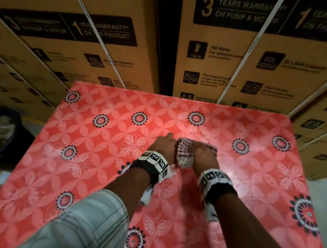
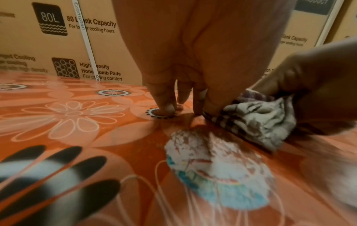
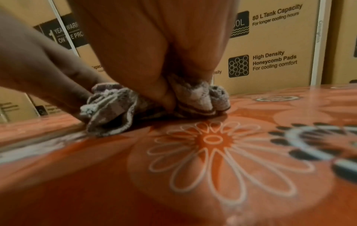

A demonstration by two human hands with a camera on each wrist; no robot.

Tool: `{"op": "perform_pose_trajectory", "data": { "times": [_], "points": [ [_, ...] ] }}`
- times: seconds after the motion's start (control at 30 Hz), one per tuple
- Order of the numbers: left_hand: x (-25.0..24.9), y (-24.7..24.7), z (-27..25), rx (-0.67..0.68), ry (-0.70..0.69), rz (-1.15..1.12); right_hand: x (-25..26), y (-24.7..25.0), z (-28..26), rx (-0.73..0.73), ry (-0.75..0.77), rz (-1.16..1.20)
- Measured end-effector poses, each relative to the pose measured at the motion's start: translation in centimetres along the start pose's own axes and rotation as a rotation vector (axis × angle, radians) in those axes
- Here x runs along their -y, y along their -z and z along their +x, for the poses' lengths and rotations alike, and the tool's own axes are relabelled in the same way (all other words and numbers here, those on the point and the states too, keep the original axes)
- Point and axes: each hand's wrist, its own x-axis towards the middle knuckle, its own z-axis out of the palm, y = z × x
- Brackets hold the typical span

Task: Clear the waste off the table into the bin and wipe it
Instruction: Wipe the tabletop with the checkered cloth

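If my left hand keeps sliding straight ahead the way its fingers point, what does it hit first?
Nothing on the table, it seems: the left hand points toward the far edge over bare patterned cover. Beyond that stand the cardboard boxes. The cloth lies to its right, out of line.

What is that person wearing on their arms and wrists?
Each wrist has a black strap with a band of white squares printed with black block patterns: left wrist band, right wrist band. White strap ends hang below. The left plaid sleeve is grey-green and white, pushed up the forearm.
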Motion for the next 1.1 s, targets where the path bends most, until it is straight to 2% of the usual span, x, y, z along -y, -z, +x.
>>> {"op": "perform_pose_trajectory", "data": {
  "times": [0.17,0.3,0.43,0.53,0.63,0.73,0.83,0.97,1.1],
  "points": [
    [-0.7,0.2,1.3,-0.093,-0.014,0.202,-1.1,0.6,4.6,-0.006,0.034,0.012],
    [-0.6,-0.6,1.9,-0.118,0.057,0.123,-1.9,2.2,8.8,0.023,-0.011,0.002],
    [-0.1,0.9,3.8,-0.122,0.068,0.082,-2.3,1.9,8.8,-0.003,0.011,-0.014],
    [0.6,2.1,6.1,-0.075,0.086,0.004,-2.9,1.2,8.1,-0.048,0.045,0.028],
    [1.0,1.9,7.6,-0.037,0.056,0.105,-3.0,1.9,9.6,-0.032,0.037,-0.002],
    [1.1,1.5,8.3,-0.067,0.054,0.191,-2.9,3.5,12.8,-0.051,0.026,-0.06],
    [1.0,1.5,8.7,-0.079,0.065,0.182,-3.1,4.7,15.4,0.024,0.012,-0.022],
    [0.4,2.1,9.3,-0.115,0.113,0.139,-2.9,4.6,14.8,0.006,-0.019,-0.02],
    [-1.1,1.5,10.4,-0.203,0.143,0.13,-3.5,3.5,14.5,-0.064,0.032,-0.049]
  ]
}}
